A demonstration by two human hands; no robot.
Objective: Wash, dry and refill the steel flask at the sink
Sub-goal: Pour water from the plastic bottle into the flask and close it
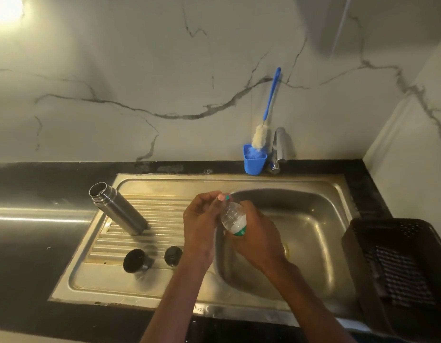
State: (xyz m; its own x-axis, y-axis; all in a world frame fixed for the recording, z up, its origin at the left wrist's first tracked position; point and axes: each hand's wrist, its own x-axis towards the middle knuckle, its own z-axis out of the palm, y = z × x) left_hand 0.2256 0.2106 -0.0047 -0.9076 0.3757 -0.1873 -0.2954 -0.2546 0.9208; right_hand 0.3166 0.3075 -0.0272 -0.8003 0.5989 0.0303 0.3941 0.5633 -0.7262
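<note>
Both hands meet over the sink (pixel 321 191) – the right hand (pixel 260 240) wraps a clear plastic bottle (pixel 233 217), the left hand (pixel 202 219) pinches its green cap (pixel 227 197). Off to the left, the steel flask (pixel 118 209) stands uncapped on the ribbed drainboard (pixel 165 206), two dark lids (pixel 134 261) before it.

Flask (pixel 119 209) stands on drainboard (pixel 165 206), L of sink basin (pixel 313 231); 2 caps (pixel 134 261) in front of it. Brush holder (pixel 255 158) w/ bottle brush (pixel 266 115) behind basin, tap (pixel 280 149) just R. Basket (pixel 397 268) far R on desk (pixel 29 256).
</note>
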